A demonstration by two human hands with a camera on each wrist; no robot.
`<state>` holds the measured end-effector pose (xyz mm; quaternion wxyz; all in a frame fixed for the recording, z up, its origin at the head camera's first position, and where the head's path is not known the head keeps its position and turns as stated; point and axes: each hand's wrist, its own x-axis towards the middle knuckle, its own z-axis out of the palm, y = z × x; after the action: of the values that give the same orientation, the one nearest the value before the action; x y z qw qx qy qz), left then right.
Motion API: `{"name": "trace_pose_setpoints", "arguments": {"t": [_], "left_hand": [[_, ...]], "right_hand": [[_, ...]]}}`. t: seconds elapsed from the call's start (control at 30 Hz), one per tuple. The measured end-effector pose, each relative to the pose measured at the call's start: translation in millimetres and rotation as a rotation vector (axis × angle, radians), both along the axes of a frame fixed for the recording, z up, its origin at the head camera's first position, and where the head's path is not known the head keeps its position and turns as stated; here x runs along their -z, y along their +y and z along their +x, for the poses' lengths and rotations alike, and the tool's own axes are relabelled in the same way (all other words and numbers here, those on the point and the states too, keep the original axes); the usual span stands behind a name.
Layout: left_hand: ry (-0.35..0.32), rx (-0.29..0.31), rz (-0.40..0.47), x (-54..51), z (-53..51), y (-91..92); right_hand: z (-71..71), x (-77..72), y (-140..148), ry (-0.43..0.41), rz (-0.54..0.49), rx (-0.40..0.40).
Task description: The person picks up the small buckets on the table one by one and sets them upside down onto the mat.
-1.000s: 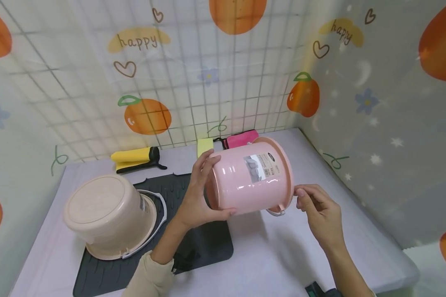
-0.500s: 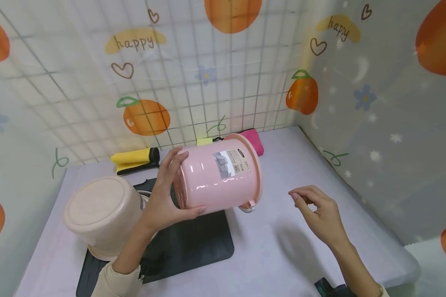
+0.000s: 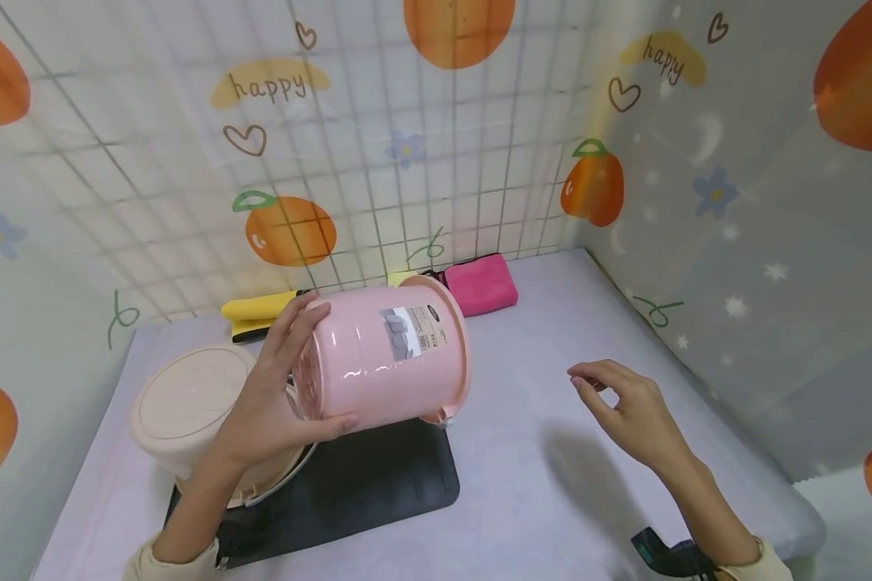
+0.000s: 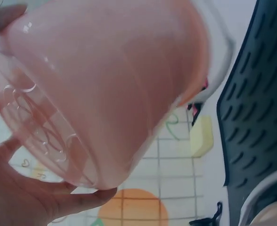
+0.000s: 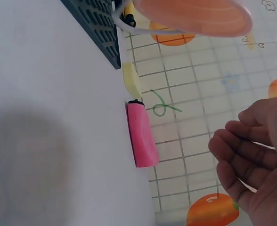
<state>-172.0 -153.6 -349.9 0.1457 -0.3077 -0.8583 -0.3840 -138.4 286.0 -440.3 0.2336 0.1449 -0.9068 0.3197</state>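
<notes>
A pink bucket (image 3: 366, 383) with a printed label is tilted on its side above the dark mat, its rim facing right in the head view. My left hand (image 3: 262, 415) grips it round the base, thumb on the near side. The left wrist view shows the bucket (image 4: 115, 89) close up, with fingers (image 4: 84, 202) along its bottom edge. To the right, my right hand (image 3: 632, 415) hovers with loosely bent fingers and holds nothing. In the right wrist view that hand (image 5: 256, 160) is apart from the bucket's rim (image 5: 199, 19). A beige bucket (image 3: 189, 403) stands upside down, partly hidden behind my left arm.
Under the buckets lies a dark ribbed mat (image 3: 388, 476) on the pale tabletop (image 3: 523, 484). Along the back wall sit a folded yellow cloth (image 3: 257, 311), a pale yellow block (image 3: 400, 279) and a bright pink roll (image 5: 143, 136). A dark device (image 3: 672, 557) is strapped near my right wrist.
My left hand has carried the pink bucket leftward, over the mat and partly in front of the beige bucket. My right hand's fingers have come away from the rim and stay at the right.
</notes>
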Motion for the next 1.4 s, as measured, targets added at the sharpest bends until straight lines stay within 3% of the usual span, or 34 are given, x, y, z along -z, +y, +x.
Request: {"name": "trace_pose_setpoints", "arguments": {"t": [0.13, 0.2, 0.37, 0.57, 0.7, 1.0, 1.3, 1.4], "left_hand": [[-0.021, 0.018, -0.076, 2.9, -3.6, -12.1], [-0.017, 0.023, -0.102, -1.1, -1.9, -14.8], [-0.001, 0.01, -0.167, -17.1, 0.5, -24.6], [0.1, 0.011, -0.313, -41.5, -0.9, -30.8], [0.13, 0.033, -0.377, -51.1, -4.4, -30.2], [0.026, 0.008, -0.529, -61.3, -10.7, -23.3], [0.012, -0.023, -0.681, -96.6, -9.4, -3.7], [0.007, -0.054, -0.736, -104.1, -7.1, -0.4]], "right_hand": [[-1.4, 4.1, 4, -0.007, 0.02, -0.01], [-1.2, 6.2, 6, -0.015, 0.029, -0.011], [-2.9, 8.5, 11, -0.039, 0.055, -0.031], [-7.6, 4.6, 16, -0.04, 0.087, -0.054], [-10.3, 4.0, 21, -0.03, 0.096, -0.049], [-15.8, 7.6, 23, -0.025, 0.153, -0.058], [-14.7, 13.6, 21, -0.044, 0.143, -0.067], [-14.3, 15.7, 20, -0.048, 0.141, -0.069]]}}
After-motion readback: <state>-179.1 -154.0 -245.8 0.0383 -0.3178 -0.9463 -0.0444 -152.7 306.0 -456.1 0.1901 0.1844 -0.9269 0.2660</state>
